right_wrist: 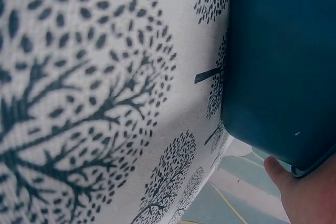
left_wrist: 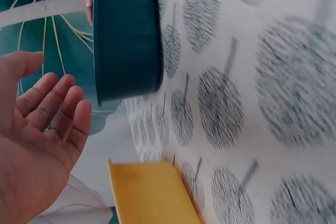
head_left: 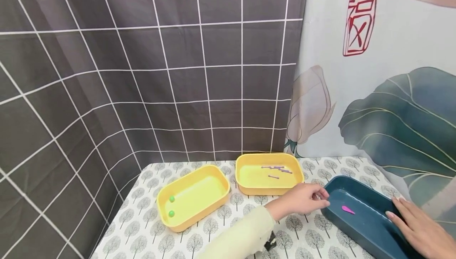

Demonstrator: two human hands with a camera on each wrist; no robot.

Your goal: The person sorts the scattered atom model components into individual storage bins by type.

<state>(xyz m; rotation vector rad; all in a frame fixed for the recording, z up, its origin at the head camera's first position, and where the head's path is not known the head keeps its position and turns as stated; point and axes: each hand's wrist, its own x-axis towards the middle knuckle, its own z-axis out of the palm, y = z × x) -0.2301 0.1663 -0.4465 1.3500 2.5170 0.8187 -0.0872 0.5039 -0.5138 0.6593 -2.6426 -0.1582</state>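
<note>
My left hand (head_left: 304,199) hovers by the near left corner of a dark teal bin (head_left: 370,227). Its palm is bare in the left wrist view, with the fingers loosely bent and nothing in them. A small pink spoon-shaped piece (head_left: 348,210) lies on the bin's floor. At the bin's right side, my right hand (head_left: 424,229) holds the rim, thumb over the inside and fingers along the outside. The right wrist view shows the bin wall close up with part of that hand (right_wrist: 307,187) at the rim.
A yellow bin (head_left: 246,189) at the back holds several thin purple sticks (head_left: 276,168). Another yellow bin (head_left: 210,207), farther left, contains two green balls (head_left: 171,206). All stand on a tree-print tablecloth (head_left: 224,213). Behind hang a dark checked curtain (head_left: 221,84) and a floral one.
</note>
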